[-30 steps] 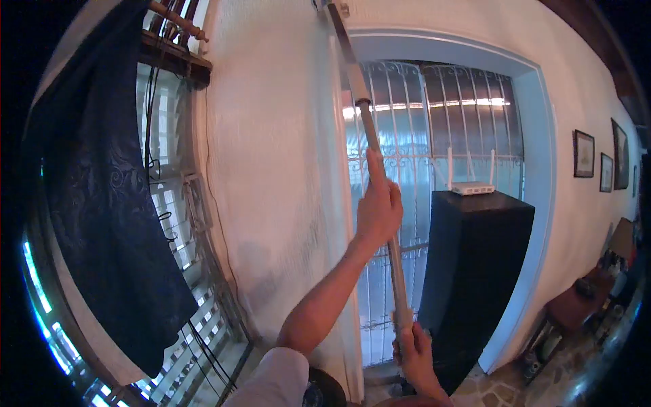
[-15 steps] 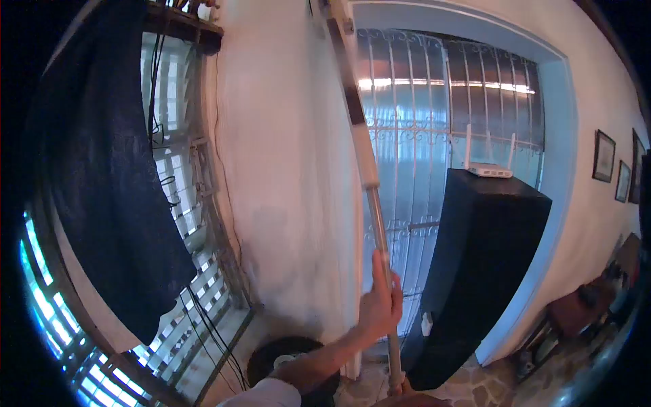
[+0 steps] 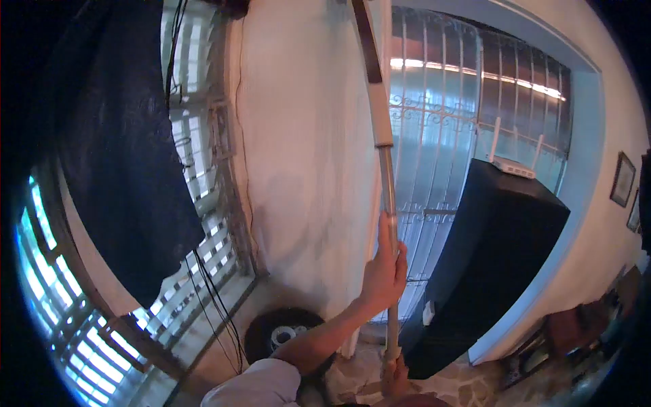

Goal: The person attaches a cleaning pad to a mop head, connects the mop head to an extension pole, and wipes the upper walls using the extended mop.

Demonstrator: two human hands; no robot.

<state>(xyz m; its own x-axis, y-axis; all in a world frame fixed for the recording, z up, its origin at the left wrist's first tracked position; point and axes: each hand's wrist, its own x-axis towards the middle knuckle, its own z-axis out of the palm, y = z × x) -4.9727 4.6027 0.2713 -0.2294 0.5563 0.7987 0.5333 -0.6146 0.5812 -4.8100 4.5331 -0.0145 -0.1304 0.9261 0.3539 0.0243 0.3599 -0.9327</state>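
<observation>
My left hand [image 3: 385,275] is wrapped around a long telescopic pole [image 3: 388,178], its thumb pointing up along the thin metal section. Lower down, my right hand [image 3: 395,376] grips the same pole near its bottom end. The pole stands nearly upright, leaning a little to the left at the top. A thicker pale sleeve with a dark band forms its upper part, and its top end lies outside the view. Behind it are the pale wall corner and a glazed door with white metal grilles [image 3: 434,136].
To the right stands a tall black speaker-like cabinet [image 3: 495,251] with a white router [image 3: 513,167] on top. A dark cloth [image 3: 122,156] hangs at left before louvred windows, with loose cables [image 3: 215,305] below. A round black object [image 3: 261,336] sits on the floor by the wall.
The view has tilted downward and rolled slightly, so the room appears shifted up and right. More of my right hand shows now. Both hands still hold the pole.
</observation>
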